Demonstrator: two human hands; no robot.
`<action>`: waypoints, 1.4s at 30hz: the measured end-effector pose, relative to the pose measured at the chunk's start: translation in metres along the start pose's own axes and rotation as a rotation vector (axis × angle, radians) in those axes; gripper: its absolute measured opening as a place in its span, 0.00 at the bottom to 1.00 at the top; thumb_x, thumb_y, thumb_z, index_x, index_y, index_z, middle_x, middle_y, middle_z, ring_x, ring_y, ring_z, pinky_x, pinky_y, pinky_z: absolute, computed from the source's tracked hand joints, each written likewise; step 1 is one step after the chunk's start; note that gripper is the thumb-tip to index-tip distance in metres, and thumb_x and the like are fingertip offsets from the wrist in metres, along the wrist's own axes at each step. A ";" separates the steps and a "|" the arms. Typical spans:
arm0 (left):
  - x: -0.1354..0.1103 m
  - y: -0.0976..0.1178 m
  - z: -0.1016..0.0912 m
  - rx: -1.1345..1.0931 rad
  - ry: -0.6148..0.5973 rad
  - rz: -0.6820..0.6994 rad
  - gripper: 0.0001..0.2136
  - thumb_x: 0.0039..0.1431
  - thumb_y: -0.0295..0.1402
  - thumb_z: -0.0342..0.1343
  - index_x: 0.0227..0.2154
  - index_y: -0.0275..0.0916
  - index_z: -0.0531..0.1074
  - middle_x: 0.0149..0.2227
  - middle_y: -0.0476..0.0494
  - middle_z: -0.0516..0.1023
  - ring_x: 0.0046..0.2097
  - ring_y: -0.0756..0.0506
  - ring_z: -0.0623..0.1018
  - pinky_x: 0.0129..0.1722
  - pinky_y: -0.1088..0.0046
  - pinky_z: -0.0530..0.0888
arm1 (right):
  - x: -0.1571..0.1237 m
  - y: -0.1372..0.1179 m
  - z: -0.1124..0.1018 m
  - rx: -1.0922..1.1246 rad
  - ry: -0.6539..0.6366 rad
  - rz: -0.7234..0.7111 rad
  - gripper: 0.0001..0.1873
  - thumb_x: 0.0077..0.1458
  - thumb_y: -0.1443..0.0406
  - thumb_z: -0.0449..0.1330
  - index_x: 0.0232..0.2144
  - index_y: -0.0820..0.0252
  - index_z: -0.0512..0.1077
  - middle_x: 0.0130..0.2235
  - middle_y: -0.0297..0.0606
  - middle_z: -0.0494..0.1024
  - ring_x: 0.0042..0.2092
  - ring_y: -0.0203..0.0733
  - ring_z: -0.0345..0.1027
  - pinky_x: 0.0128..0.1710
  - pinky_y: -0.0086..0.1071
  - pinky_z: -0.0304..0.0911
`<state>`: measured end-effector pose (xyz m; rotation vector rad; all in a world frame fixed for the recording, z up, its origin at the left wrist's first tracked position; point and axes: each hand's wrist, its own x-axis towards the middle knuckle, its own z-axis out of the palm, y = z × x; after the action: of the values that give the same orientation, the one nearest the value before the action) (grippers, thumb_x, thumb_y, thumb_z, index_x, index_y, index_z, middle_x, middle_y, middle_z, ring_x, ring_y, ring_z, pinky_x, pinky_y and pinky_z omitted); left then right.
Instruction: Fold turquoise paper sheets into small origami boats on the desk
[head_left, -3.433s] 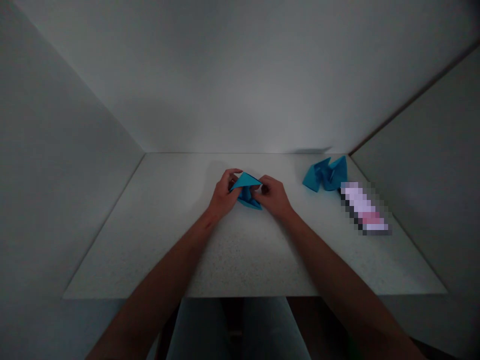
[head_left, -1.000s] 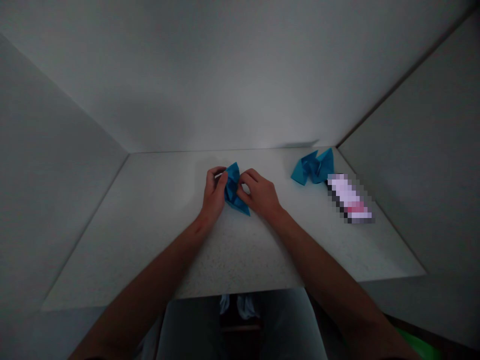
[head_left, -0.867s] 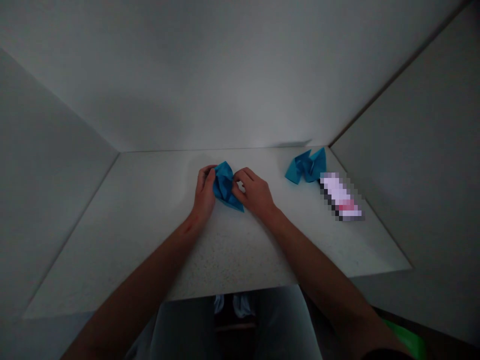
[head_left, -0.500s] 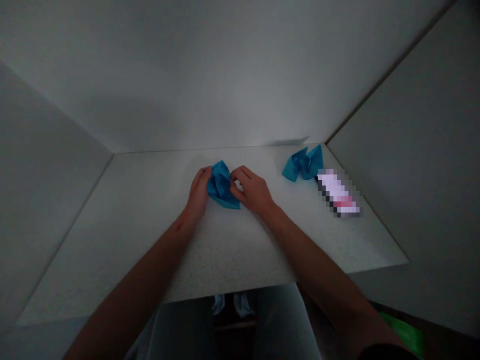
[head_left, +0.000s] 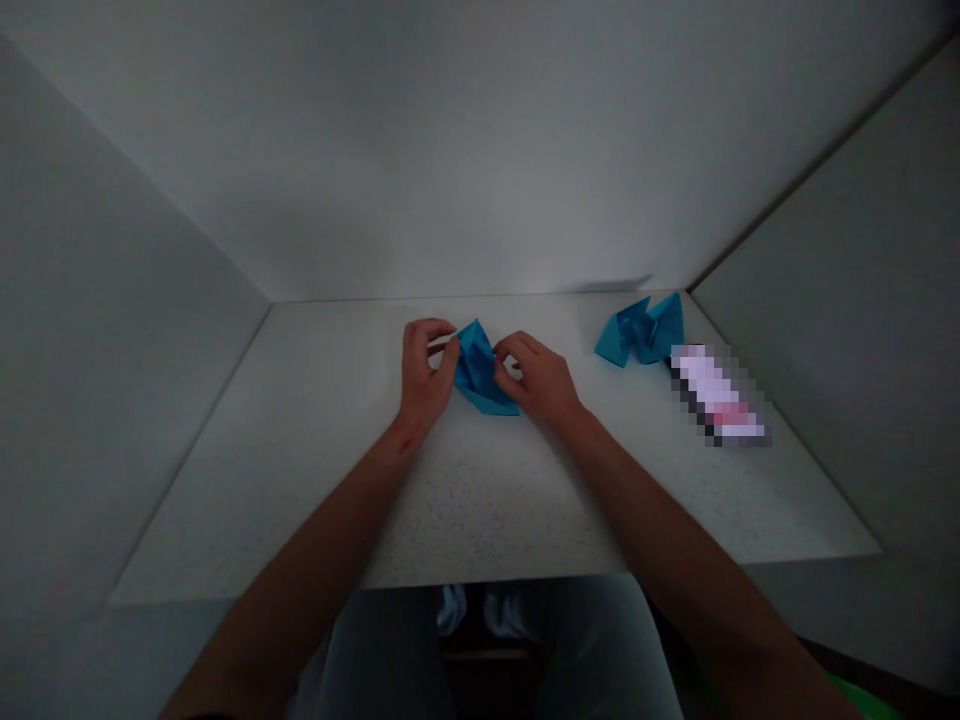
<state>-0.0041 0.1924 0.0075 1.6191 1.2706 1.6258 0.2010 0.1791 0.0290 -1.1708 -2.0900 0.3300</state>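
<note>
A folded piece of blue paper (head_left: pixel 481 372) rests on the white table (head_left: pixel 480 490), held between both hands near the middle. My left hand (head_left: pixel 421 375) pinches its left side with curled fingers. My right hand (head_left: pixel 541 380) grips its right side, fingers closed on the paper. The paper stands partly upright, with a pointed flap lying toward me.
A second folded blue paper shape (head_left: pixel 642 331) sits at the back right of the table. Beside it lies a blurred pale oblong object (head_left: pixel 718 394). Grey walls enclose the table at the back, left and right. My knees show below the front edge.
The blue paper has been turned and refolded from a flat triangle into a more upright shape. Both hands stay on it; only the camera's view shifts a little.
</note>
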 end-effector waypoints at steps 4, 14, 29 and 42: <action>0.000 0.009 -0.004 0.211 -0.039 0.168 0.07 0.63 0.38 0.69 0.41 0.44 0.80 0.50 0.41 0.76 0.55 0.40 0.77 0.59 0.56 0.77 | 0.001 -0.001 -0.002 -0.130 0.060 -0.060 0.03 0.65 0.67 0.60 0.37 0.53 0.72 0.47 0.42 0.82 0.49 0.48 0.75 0.48 0.39 0.71; 0.001 0.000 -0.003 0.237 -0.041 0.046 0.12 0.61 0.38 0.72 0.43 0.43 0.78 0.45 0.44 0.80 0.45 0.43 0.82 0.47 0.63 0.77 | 0.001 0.002 -0.001 -0.187 0.127 -0.149 0.04 0.63 0.68 0.63 0.35 0.53 0.73 0.51 0.45 0.83 0.50 0.50 0.75 0.50 0.43 0.73; -0.001 -0.002 0.005 -0.133 -0.109 -0.117 0.15 0.68 0.50 0.64 0.42 0.43 0.77 0.48 0.41 0.82 0.46 0.44 0.82 0.43 0.68 0.80 | 0.000 0.007 0.006 -0.041 0.049 -0.100 0.09 0.72 0.59 0.60 0.47 0.53 0.79 0.66 0.49 0.72 0.63 0.53 0.74 0.60 0.49 0.75; 0.009 -0.004 0.003 -0.198 0.062 -0.082 0.21 0.66 0.58 0.63 0.34 0.43 0.74 0.40 0.45 0.79 0.43 0.45 0.78 0.48 0.67 0.78 | 0.004 0.021 0.004 -0.071 0.007 -0.057 0.17 0.69 0.69 0.55 0.55 0.56 0.78 0.56 0.49 0.79 0.53 0.52 0.77 0.55 0.47 0.75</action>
<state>-0.0038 0.2028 0.0083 1.3905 1.1506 1.7038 0.2101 0.1943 0.0164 -1.1489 -2.1405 0.2265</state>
